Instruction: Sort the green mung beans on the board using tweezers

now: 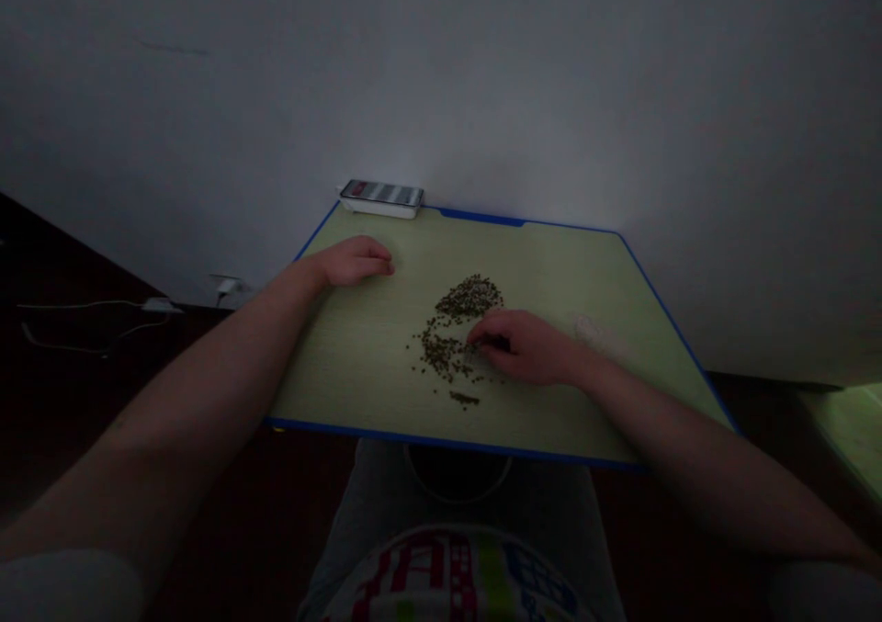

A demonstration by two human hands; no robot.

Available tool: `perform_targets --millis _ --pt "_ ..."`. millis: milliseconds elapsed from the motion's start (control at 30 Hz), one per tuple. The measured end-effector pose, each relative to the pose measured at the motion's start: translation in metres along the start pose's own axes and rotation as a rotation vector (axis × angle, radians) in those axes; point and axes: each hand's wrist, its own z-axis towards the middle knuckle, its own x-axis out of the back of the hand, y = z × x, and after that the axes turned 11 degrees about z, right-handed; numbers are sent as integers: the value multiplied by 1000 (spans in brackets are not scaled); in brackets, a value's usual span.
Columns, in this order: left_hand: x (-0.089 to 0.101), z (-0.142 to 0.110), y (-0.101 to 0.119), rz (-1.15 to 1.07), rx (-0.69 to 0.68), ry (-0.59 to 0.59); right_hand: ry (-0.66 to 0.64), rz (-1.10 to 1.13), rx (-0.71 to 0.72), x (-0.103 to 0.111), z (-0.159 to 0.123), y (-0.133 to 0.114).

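Observation:
Small dark, seed-like grains (469,296) lie heaped near the middle of a pale-topped folding table (365,356) with a blue edge. A looser scatter of the same grains (441,351) spreads toward me, with a short row of them closer still. My right hand (527,346) is at the right side of the scatter, its fingers curled in a pinch; what is between the fingertips is too small to make out. On the table's left part rests my left hand (353,261), fingers loosely curled together, apart from the grains, with nothing seen in it.
A phone (382,192) lies on a white box at the back left edge, by the wall. Something pale and blurred (599,333) is beyond my right wrist. Below the front edge, a dark round container (458,496) sits between my legs. White cables (89,305) run at left.

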Motion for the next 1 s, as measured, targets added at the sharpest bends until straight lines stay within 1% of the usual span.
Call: perform_targets --millis 100,233,433,567,767,1000 --pt "0 0 0 -16 -4 1 -26 23 38 0 0 0" --pt "0 -1 1 -19 7 -3 -30 26 71 0 -1 -1" --pt "-1 0 -1 -45 15 -17 -35 6 58 -3 0 -1" --pt "0 0 0 -23 21 -15 -27 -13 60 -5 0 -2" --pt "1 -1 2 15 -2 -7 13 -29 -21 -6 -2 -7" --pt "0 -1 0 -8 -5 -2 64 -49 -93 -3 -3 -3"
